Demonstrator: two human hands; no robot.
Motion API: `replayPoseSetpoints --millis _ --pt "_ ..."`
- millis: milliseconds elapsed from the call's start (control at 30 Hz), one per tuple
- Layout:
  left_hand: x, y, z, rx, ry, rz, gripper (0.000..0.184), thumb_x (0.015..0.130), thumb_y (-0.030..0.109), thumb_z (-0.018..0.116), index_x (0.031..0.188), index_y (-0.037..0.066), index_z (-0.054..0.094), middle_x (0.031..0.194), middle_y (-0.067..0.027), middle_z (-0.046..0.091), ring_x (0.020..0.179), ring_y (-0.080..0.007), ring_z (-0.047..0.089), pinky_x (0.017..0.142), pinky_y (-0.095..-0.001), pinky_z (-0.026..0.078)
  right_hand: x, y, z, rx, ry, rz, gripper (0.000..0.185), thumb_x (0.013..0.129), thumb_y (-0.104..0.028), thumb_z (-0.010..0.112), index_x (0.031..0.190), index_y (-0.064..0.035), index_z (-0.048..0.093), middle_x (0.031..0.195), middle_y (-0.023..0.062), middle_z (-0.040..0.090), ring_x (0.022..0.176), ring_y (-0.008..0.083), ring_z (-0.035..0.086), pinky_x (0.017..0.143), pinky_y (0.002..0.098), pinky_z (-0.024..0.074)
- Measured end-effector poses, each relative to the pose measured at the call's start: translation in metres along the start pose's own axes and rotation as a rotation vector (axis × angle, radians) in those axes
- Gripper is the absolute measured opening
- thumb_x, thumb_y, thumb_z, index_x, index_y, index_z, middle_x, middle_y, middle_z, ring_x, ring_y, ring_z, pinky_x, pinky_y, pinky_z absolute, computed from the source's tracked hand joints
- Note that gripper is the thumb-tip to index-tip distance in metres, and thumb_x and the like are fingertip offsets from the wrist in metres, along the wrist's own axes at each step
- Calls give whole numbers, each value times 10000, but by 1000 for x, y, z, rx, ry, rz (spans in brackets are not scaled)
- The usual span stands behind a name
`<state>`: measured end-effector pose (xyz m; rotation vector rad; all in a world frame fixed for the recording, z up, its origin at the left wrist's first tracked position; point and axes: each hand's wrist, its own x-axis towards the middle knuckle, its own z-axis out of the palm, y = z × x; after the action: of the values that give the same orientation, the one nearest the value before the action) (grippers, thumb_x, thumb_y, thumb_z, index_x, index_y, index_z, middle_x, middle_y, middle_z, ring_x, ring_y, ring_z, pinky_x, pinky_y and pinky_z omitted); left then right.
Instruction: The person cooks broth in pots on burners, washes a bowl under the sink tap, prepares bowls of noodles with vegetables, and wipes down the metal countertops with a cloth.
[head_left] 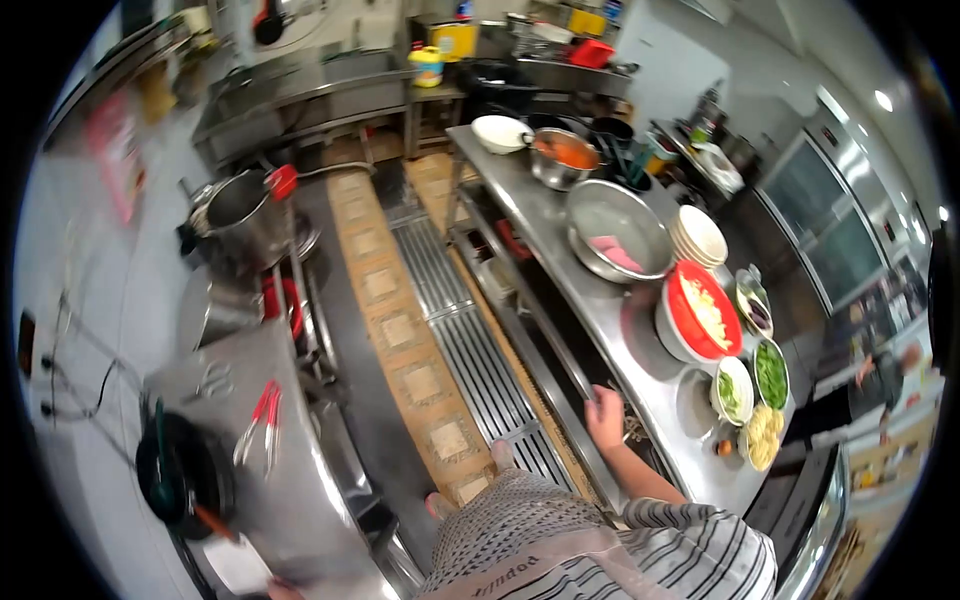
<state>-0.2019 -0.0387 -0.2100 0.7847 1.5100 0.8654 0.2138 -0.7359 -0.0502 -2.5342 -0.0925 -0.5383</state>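
My right hand hangs beside the long steel table, over the edge of its lower shelf. Its fingers are curled closed; whatever they hold, if anything, is hidden. Of my left hand only a small part shows at the bottom edge, close to a flat white rectangular piece. A brown handle lies against that piece; I cannot tell what it is. Nearby on the left steel counter are red-handled tongs, scissors and a black pot.
The right table bears a large steel bowl, a red colander of pale cut food, a bowl of greens and stacked white bowls. A floor grate runs between the counters. A person stands at far right.
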Motion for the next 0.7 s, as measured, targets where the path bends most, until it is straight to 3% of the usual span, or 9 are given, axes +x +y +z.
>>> replayPoseSetpoints --millis 33,100,267,333,433,567,633,700 --pt "-34 5 30 65 -20 39 218 868 205 486 954 9 528 830 -73 535 722 -209 498 642 -331 416 1 -7 16 110 -7 74 294 767 -81 616 1046 -32 542 925 145 554 848 293 533 765 381 443" --pt "-92 14 83 179 -95 89 217 871 191 482 974 5 525 860 -81 533 749 -216 497 663 -335 417 14 -13 39 73 -34 -39 313 780 -45 608 1081 -27 526 946 140 533 830 267 540 746 342 463" --pt "-217 14 205 420 -323 154 221 881 159 472 1022 -6 518 934 -103 526 815 -232 495 714 -342 420 35 -5 111 203 -172 -14 285 793 -136 619 1054 -39 561 914 154 567 833 285 558 752 367 457" --pt "-258 12 247 501 -405 166 226 885 145 468 1041 -11 515 964 -112 524 842 -238 495 735 -346 421 58 2 142 277 -344 76 298 815 -208 617 1054 -34 578 899 153 575 831 289 560 754 363 458" --pt "-315 13 303 605 -493 187 234 891 126 462 1069 -17 511 1009 -125 520 881 -248 494 766 -350 423 117 13 179 352 -949 234 412 862 -364 551 1102 -30 580 988 170 596 911 317 567 810 368 447" --pt "-360 26 360 728 -592 225 249 899 100 454 1108 -26 506 1068 -142 515 934 -261 492 808 -356 426 178 50 240 196 -1511 94 654 873 -589 377 1216 -54 532 1188 198 550 1081 362 521 938 408 378" --pt "-365 36 393 833 -660 327 259 902 86 450 1127 -31 503 1098 -150 513 961 -268 492 829 -360 427 210 59 259 143 -1700 82 677 878 -605 342 1247 -64 512 1239 168 528 1141 332 488 974 398 345" --pt "-370 48 445 835 -664 464 262 896 92 467 1125 -28 509 1076 -151 529 954 -275 500 817 -368 437 212 87 298 300 -2003 358 752 869 -652 293 1361 -90 377 1399 147 361 1284 314 337 1022 423 276"
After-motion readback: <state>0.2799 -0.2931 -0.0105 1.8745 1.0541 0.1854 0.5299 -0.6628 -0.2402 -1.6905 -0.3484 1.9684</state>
